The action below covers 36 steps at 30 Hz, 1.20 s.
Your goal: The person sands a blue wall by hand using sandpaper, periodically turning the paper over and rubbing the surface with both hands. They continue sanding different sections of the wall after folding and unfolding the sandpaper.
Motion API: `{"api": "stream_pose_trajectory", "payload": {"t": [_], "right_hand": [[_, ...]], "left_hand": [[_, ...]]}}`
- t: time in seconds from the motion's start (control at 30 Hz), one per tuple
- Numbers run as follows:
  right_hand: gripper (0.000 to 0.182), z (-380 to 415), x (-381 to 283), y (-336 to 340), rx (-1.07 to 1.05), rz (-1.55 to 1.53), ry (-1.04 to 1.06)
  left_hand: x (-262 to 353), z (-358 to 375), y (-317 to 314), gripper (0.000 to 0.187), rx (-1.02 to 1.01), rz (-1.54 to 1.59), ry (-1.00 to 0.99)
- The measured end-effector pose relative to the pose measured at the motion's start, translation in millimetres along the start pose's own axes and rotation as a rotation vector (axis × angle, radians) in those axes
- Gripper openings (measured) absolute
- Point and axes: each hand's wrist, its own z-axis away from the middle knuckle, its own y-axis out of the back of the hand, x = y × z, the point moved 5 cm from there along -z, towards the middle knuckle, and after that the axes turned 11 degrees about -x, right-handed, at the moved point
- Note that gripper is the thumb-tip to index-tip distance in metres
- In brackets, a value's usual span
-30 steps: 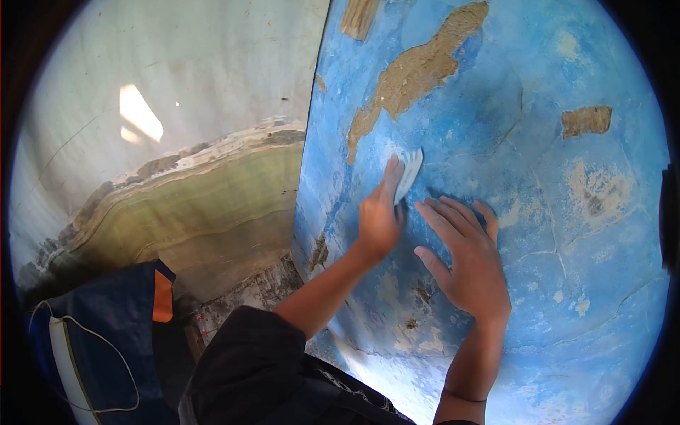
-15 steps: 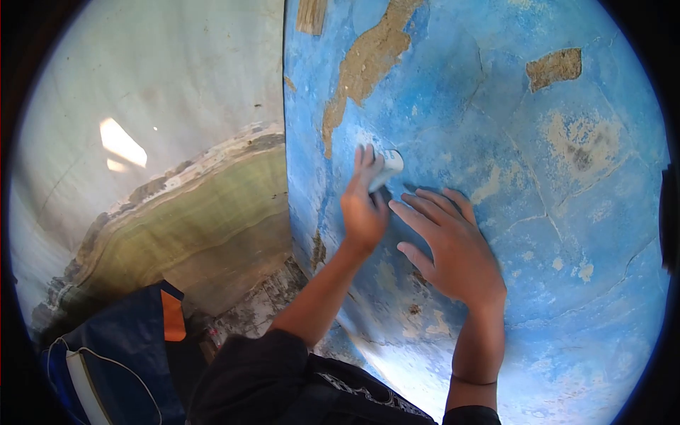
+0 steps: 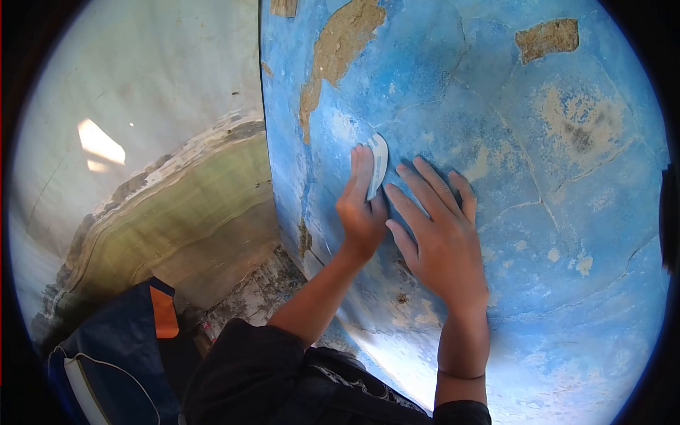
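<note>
Head view: left hand (image 3: pixel 361 209) gripped a scraper (image 3: pixel 377 164) against the blue wall (image 3: pixel 567 212); right hand (image 3: pixel 440 237) just beside, open, fingers spread flat on it.

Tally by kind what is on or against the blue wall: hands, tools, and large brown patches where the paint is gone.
Hands: 2, the left hand and the right hand
Tools: 1, a pale scraper in the left hand
Large brown bare patches: 2, one long, one small
Total: 5
</note>
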Motion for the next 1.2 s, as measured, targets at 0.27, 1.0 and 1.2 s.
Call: {"api": "stream_pose_trajectory", "payload": {"t": [0.27, 1.0, 1.2], "right_hand": [[0.033, -4.9, 0.8, -14.2, 0.121, 0.089, -0.073], [0.008, 1.4, -0.2, -43.1, 0.619, 0.319, -0.275], [0.010, 8.7, -0.7, -50.0, 0.637, 0.276, -0.245]], "left_hand": [[-5.1, 3.6, 1.8, 0.054, -0.021, -0.016, -0.075], [-24.0, 8.0, 12.1, 0.073, -0.079, 0.008, 0.085], [-6.7, 15.5, 12.0, 0.073, -0.062, -0.024, 0.117]]}}
